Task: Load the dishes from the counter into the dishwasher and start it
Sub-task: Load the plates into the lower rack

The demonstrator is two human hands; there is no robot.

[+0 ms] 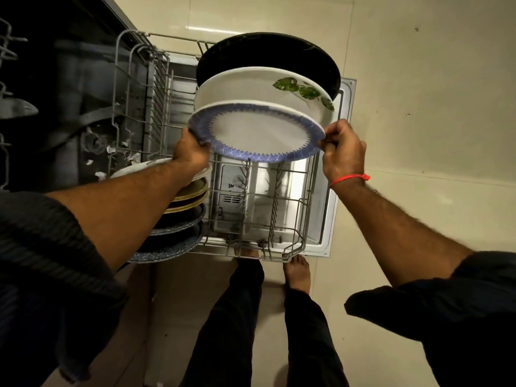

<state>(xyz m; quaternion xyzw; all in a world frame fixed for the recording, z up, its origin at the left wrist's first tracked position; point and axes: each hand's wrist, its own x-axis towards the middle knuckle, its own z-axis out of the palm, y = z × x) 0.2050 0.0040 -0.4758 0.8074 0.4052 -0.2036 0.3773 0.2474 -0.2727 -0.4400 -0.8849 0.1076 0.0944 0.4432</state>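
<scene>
I hold a white plate with a blue patterned rim [257,132] over the pulled-out lower rack [279,208] of the dishwasher. My left hand [191,152] grips its left edge and my right hand [342,150] pinches its right edge. Behind it in the rack stand a white plate with green leaves [251,85] and a black plate [265,54]. Several more plates [184,208], white, tan, black and speckled, stand in the rack's left side under my left forearm.
The open dishwasher door [339,169] lies flat below the rack. The dark tub interior [69,107] with food scraps is at left, and the upper rack's wires [5,51] show at the far left. My bare feet [297,272] stand on the beige tile floor.
</scene>
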